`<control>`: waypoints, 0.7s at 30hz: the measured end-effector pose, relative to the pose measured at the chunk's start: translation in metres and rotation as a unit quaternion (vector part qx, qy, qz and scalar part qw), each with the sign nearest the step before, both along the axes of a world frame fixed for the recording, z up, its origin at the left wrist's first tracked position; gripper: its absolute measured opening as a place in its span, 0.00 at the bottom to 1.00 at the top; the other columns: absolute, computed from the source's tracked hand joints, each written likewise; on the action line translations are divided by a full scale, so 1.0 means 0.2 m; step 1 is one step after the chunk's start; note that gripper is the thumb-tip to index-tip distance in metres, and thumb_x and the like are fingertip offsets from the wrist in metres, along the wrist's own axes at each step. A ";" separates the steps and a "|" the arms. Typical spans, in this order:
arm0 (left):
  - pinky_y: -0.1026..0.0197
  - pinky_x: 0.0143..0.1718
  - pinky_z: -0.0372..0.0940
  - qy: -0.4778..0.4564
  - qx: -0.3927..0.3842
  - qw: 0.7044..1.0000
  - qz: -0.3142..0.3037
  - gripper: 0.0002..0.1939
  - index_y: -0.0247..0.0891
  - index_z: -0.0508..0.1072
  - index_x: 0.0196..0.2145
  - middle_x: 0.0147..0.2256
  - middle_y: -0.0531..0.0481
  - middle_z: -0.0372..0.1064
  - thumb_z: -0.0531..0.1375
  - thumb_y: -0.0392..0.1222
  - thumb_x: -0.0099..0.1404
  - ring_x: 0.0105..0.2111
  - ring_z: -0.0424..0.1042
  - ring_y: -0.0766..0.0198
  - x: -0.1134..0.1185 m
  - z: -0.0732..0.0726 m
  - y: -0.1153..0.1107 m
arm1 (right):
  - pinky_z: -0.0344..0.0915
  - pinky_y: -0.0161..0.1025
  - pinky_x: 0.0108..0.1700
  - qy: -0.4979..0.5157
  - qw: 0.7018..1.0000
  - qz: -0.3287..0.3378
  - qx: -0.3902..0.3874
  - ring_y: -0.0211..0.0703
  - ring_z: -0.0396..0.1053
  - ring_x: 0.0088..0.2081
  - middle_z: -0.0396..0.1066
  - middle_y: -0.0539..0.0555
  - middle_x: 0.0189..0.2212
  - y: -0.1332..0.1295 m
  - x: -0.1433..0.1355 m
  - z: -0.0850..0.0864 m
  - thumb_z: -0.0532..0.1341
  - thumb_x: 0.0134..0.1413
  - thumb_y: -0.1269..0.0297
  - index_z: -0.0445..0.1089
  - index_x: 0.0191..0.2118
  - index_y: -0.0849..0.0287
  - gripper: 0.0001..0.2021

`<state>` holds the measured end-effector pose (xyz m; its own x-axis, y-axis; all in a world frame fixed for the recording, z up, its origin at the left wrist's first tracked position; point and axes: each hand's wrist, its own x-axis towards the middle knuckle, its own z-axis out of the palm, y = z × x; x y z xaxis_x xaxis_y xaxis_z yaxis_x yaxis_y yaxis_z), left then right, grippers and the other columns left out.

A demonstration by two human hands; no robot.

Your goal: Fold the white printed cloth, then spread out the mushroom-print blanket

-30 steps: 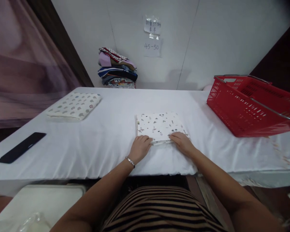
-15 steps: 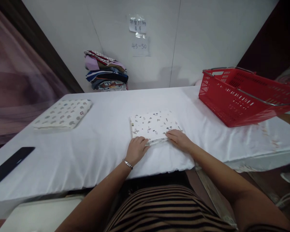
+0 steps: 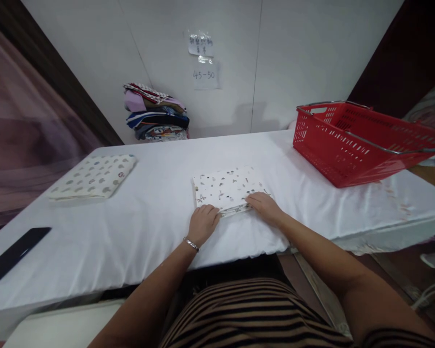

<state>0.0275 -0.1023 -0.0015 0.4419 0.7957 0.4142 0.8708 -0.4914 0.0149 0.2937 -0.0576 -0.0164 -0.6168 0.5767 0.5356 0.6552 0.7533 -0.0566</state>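
A folded white cloth with small printed figures (image 3: pixel 226 187) lies flat on the white-covered table (image 3: pixel 155 179), in front of my body. Its near left corner is gripped by my left hand (image 3: pixel 204 223), which wears a bracelet at the wrist. My right hand (image 3: pixel 264 207) is closed on the near right part of the same cloth, fingers on top. Between the hands, the near edge shows several layers slightly apart. Both thumbs are partly hidden at that edge.
Another folded cloth with grey prints (image 3: pixel 94 177) lies at the left, behind a dark phone-like slab (image 3: pixel 16 255). A red basket (image 3: pixel 348 145) stands at the right. Stacked folded fabrics (image 3: pixel 157 113) sit by the wall beyond the table's far edge.
The view has shifted slightly. Both hands stay at the cloth's near edge, where the layers now show a little more openly between them.
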 end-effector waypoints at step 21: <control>0.56 0.38 0.59 0.031 -0.006 0.999 -0.004 0.13 0.40 0.69 0.45 0.38 0.46 0.67 0.52 0.42 0.65 0.38 0.64 0.58 0.00 0.00 -0.02 | 0.61 0.45 0.47 -0.051 0.998 0.016 -0.031 0.45 0.62 0.49 0.67 0.56 0.48 0.01 0.08 -0.03 0.50 0.60 0.71 0.63 0.52 0.56 0.16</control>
